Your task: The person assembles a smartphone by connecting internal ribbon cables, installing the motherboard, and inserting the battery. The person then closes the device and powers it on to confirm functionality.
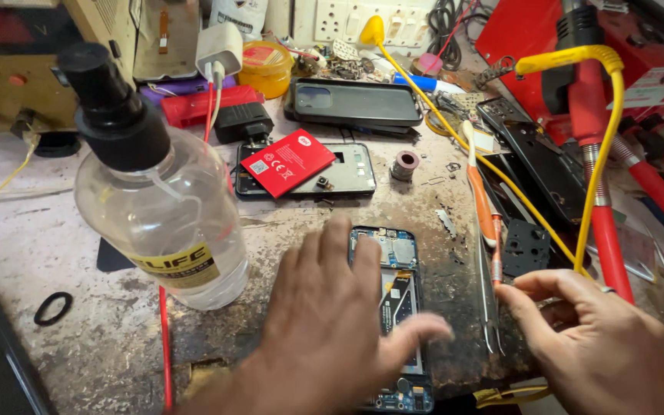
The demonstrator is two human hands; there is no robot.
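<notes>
An opened smartphone [403, 265] with its back off lies on the worn bench, blue circuit boards showing. My left hand [328, 323] rests flat on its left side, fingers spread, thumb blurred across the middle. My right hand [585, 346] is to the right, thumb and forefinger pinched on a thin orange-handled tool [496, 265] standing beside metal tweezers [488, 307].
A clear liquid bottle [159, 204] with a black pump stands at left. Behind lie a red battery [287, 163] on another open phone [347, 170], a black phone case [355, 101], a solder spool [404, 164], red and yellow cables [605, 184] and a black ring [53, 307].
</notes>
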